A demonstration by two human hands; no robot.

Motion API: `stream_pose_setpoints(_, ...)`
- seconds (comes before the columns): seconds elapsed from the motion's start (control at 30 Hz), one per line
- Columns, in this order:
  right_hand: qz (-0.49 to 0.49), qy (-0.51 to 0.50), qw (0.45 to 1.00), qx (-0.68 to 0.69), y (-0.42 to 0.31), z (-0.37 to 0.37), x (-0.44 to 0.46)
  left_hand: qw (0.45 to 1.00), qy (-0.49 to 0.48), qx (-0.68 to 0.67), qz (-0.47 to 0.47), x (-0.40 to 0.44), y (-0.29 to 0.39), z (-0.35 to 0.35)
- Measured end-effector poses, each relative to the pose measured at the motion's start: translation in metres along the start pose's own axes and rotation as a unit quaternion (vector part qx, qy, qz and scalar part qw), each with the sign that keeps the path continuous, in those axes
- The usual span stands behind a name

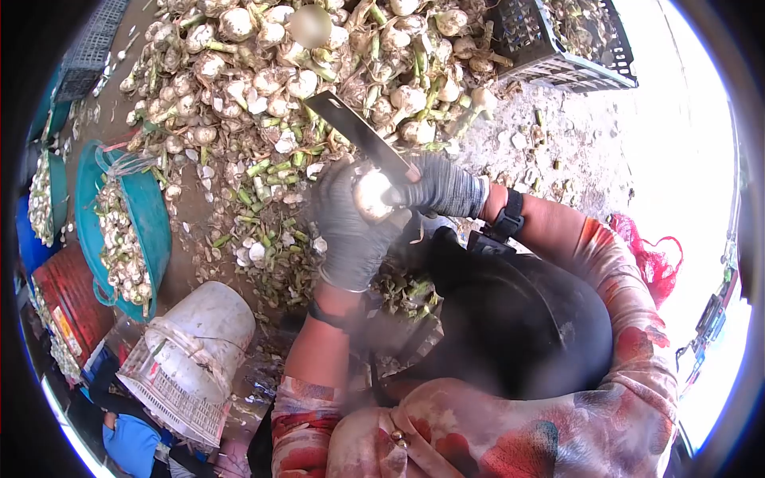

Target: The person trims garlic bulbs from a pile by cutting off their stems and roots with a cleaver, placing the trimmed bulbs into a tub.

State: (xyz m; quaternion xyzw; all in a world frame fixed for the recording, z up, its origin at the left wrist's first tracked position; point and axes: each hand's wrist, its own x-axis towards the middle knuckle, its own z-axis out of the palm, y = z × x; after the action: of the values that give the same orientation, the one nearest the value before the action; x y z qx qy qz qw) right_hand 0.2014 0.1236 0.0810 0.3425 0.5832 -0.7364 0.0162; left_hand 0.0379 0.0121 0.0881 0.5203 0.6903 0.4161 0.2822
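Both hands wear grey gloves and meet in front of my lap. My left hand (349,231) is wrapped round a pale garlic bulb (371,196), which shows between the fingers and thumb. My right hand (442,188) grips a knife, its handle mostly hidden in the palm. The flat, dark knife blade (348,126) points up and to the left, passing just above the bulb. My right fingers are close against the bulb; whether they press on it I cannot tell. Cut green stems (255,193) and peeled skins lie on the ground beyond my left hand.
A large heap of garlic bulbs (271,80) spreads ahead. At the upper right stands a black crate (586,70). Leftward are a teal basin (151,207) holding garlic, a white bucket (209,319) and a red tub (76,299). A person in blue (131,442) is at lower left.
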Motion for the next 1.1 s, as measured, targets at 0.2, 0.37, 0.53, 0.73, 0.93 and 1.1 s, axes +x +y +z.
stream_pose_setpoints(0.2, -0.171, 0.065, 0.947, -0.263, 0.003, 0.004, 0.012, 0.771, -0.008, -0.559, -0.305, -0.007, -0.014, -0.002)
stream_pose_setpoints(0.37, -0.203, 0.071, 0.901, -0.377, -0.012, -0.016, -0.005, 0.996, -0.044, 0.059, -0.045, -0.032, -0.138, 0.019)
stream_pose_setpoints(0.53, -0.03, 0.07, 0.877, -0.475, 0.025, -0.044, -0.007, 0.977, -0.036, -0.066, -0.199, -0.006, -0.016, -0.032)
stream_pose_setpoints(0.73, -0.037, 0.142, 0.917, -0.371, 0.041, -0.037, -0.042, 0.967, -0.004, -0.058, -0.247, 0.002, -0.009, -0.081)
stream_pose_setpoints(0.93, -0.222, 0.085, 0.889, -0.391, -0.02, -0.009, -0.011, 0.995, 0.024, 0.039, -0.092, -0.015, -0.028, -0.045)
stream_pose_setpoints(1.1, 0.136, 0.121, 0.896, -0.406, 0.062, -0.059, -0.037, 0.973, 0.104, -0.016, -0.204, 0.001, -0.012, -0.125)
